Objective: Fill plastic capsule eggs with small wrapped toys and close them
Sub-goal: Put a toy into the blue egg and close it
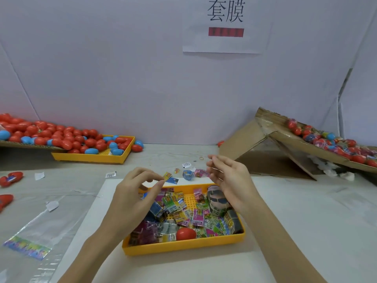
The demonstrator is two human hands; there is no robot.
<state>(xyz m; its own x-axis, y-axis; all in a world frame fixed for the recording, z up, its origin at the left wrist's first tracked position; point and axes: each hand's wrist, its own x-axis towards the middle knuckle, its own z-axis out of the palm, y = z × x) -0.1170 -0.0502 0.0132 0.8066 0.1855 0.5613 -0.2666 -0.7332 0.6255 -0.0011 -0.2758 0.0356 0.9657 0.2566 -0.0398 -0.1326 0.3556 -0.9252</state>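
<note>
Neither hand grips anything: the left hand [133, 190] hovers with fingers loosely curled over the near yellow tray [183, 247], and the right hand [228, 176] hangs beside it with fingers relaxed; small wrapped toys [183, 213] fill that tray, with one red capsule egg [186, 233] near its front rim. More red and blue eggs [61, 135] heap at far left, spilling into another yellow tray [91, 157]; a cardboard ramp [265, 148] stands at far right.

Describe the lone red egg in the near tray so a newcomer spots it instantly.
Start at the yellow tray directly below the hands. Look along its near edge, just right of centre: the red capsule egg lies among the toy packets. It is the only smooth, plain red, rounded thing there.
</note>
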